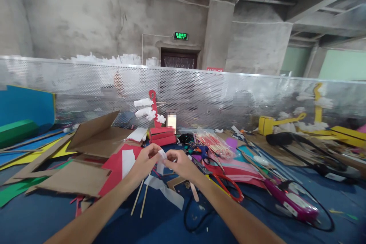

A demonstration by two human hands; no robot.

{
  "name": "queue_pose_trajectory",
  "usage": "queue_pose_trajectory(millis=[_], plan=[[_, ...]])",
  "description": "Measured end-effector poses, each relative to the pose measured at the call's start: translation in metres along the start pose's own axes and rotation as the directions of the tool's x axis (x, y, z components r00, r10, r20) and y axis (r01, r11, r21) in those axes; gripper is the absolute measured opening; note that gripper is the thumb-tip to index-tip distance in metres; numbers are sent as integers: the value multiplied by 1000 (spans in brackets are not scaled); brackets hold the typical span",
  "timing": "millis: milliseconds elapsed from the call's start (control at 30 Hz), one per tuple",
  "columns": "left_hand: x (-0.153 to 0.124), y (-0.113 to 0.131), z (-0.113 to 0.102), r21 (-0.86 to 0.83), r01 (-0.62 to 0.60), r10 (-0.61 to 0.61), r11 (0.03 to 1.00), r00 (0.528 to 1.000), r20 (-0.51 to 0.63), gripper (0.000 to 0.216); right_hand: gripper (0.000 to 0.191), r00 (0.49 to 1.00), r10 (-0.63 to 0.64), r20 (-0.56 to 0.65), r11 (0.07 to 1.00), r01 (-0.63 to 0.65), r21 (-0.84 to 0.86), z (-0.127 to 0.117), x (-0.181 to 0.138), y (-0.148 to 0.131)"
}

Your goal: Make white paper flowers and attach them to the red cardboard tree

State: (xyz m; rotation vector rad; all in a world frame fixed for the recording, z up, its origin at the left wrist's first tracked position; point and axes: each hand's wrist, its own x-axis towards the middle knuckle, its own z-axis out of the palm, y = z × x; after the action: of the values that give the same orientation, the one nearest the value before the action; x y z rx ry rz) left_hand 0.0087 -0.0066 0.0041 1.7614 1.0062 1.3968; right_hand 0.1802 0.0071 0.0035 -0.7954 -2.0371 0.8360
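Observation:
Both hands meet above the middle of the blue table. My left hand (146,159) is closed, pinching a strip of white paper (161,164) with its thumb and fingers. On the strip's other side my right hand (180,163) has its fingers closed at the paper too. Another white paper strip (167,191) runs slantwise below the hands. Two thin wooden sticks (145,197) show under my left hand; whether they lie on the table or are held is hidden. Just beyond stands a red paper model (162,136) with a red upright bearing white paper tufts (144,111).
Brown cardboard (74,177) and red paper (110,175) lie left. To the right are red-handled scissors (228,187), a bag of sticks (214,143), a purple corded tool (294,200) and yellow paper models (265,125). A perforated metal screen (200,95) borders the back.

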Motion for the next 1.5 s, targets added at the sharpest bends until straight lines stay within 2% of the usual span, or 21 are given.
queue_pose_trajectory(millis=[267, 433, 567, 767, 1033, 1267, 1500], plan=[[0, -4, -1, 32, 16, -15, 999, 1000, -26, 12, 27, 999, -4, 36, 998, 7, -69, -1, 0, -2], [0, -3, -1, 30, 29, -28, 999, 999, -27, 13, 26, 999, 2, 52, 996, 3, -91, 0, 0, 0], [-2, -3, -1, 90, -25, 27, 996, 999, -23, 12, 19, 997, -1, 78, 1000, 3, -22, 2, -1, -3], [-4, -7, 4, 103, -91, 89, 991, 996, 22, 12, 16, 1000, 1, 13, 999, -1, -46, 3, -3, -5], [-4, -9, 4, 141, -80, 78, 987, 997, 18, 11, 20, 1000, 6, 21, 995, -4, -103, 1, -4, -5], [-4, -12, 3, 212, -127, 127, 969, 992, 13, 12, 23, 999, -7, 32, 976, 14, -217, -2, -3, 5], [-5, -16, 4, 234, -137, 136, 963, 990, 24, 13, 15, 1000, 5, -7, 986, -6, -168, -1, -3, 6]])
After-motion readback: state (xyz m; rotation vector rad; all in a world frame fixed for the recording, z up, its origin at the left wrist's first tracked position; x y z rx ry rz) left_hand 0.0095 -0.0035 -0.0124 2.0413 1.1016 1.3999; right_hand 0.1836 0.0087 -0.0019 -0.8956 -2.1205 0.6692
